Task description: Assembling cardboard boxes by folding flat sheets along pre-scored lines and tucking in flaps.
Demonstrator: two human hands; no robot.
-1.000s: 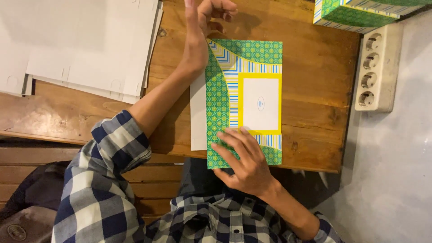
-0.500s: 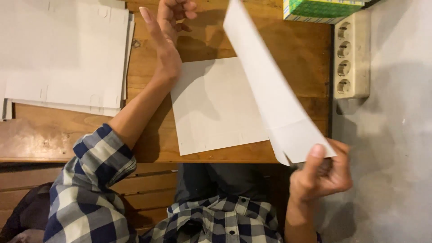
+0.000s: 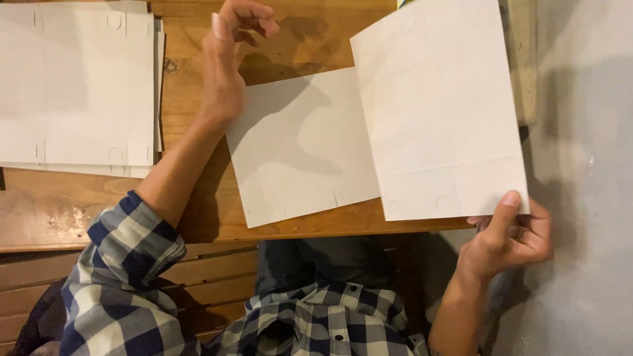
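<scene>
pinching the lower right corner of a white card sheet (image 3: 442, 112), the right hand (image 3: 511, 240) has its fingers (image 3: 504, 214) closed on it, thumb on top, and holds the sheet lifted and tilted over the right side of the wooden table (image 3: 191, 224). a second white sheet (image 3: 297, 158) lies flat on the table just left of it, partly tucked under the lifted one. the left hand (image 3: 227, 69) stands on its edge at that flat sheet's upper left corner, fingers loosely curled and holding nothing. a stack of similar white blanks (image 3: 79, 86) sits well apart at the table's left end.

what could go wrong, as i judge it: the lifted sheet hangs from one corner only, so it may sag, bend along its creases or slip out of the pinch. the flat sheet is barely pinned by the left hand's edge, so a brush from the lifted sheet could push it toward the near table edge, which it already touches.

against half a second ago, the lifted sheet has turned from nearly edge-on to broad face toward the camera, and now hides the power strip and most of the green box at the top right. a second ago a green and blue patterned face showed; now only white sides do.
</scene>
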